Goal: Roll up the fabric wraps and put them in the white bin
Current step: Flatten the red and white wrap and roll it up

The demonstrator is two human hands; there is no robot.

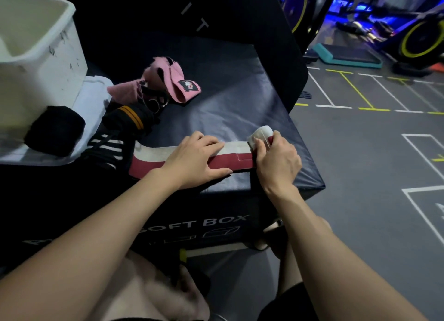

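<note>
A red and white fabric wrap (153, 158) lies stretched along the front edge of the dark soft box (240, 99). My left hand (195, 159) presses flat on its middle. My right hand (276, 161) grips the rolled-up end of this wrap (260, 134) at the right. A pink wrap (168, 80) lies unrolled further back. A black wrap with orange stripes (131, 116) and a black and white striped one (105, 147) lie to the left. The white bin (43, 56) stands at the far left. A rolled black wrap (55, 131) sits in front of it.
A white towel or sheet (93, 99) lies under the bin. To the right, the grey gym floor (360, 152) has painted lines. Exercise bikes (418, 37) and a teal step platform (348, 56) stand at the back right. My knees are below the box.
</note>
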